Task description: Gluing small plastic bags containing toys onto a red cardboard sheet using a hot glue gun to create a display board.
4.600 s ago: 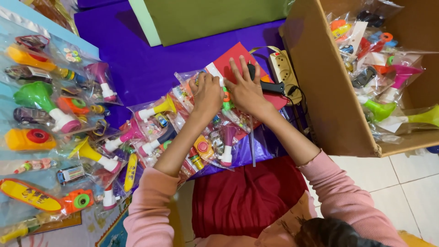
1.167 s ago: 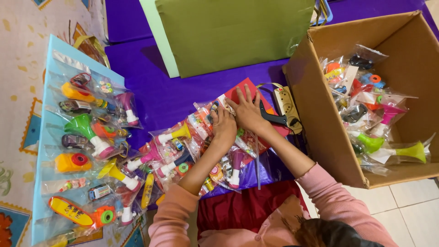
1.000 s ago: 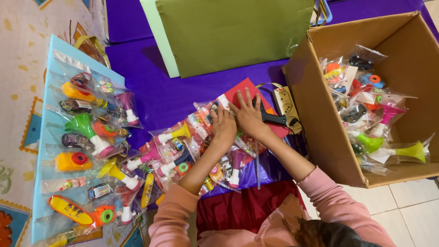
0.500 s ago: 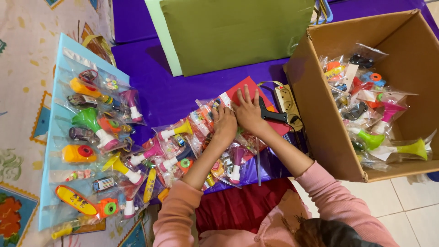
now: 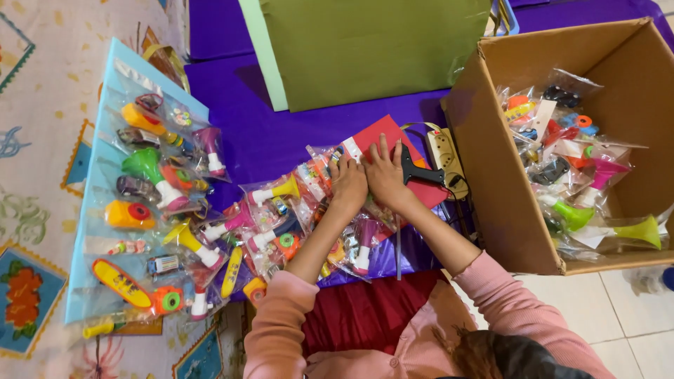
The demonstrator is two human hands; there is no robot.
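Observation:
My left hand [image 5: 349, 184] is curled on the top edge of a clear toy packet [image 5: 330, 165] that lies on the purple tabletop [image 5: 267, 137]. Right beside it, touching it, my right hand [image 5: 385, 172] lies flat with fingers spread, partly on the same packet and partly on a red sheet [image 5: 382, 133]. More clear packets of small plastic toys [image 5: 281, 224], with horns and whistles inside, are heaped under and to the left of my forearms. A black glue gun [image 5: 421, 172] rests just right of my right hand.
A cardboard box [image 5: 505, 175] of filled toy packets stands at the right. A light blue board [image 5: 112, 182] carrying packets lies at the left, over a patterned cloth. A green box [image 5: 372, 49] stands behind, and a power strip [image 5: 449, 158] lies by the cardboard box.
Both hands stay pressed at the same spot on the packet. Only the view has shifted slightly, bringing the blue board further into the frame.

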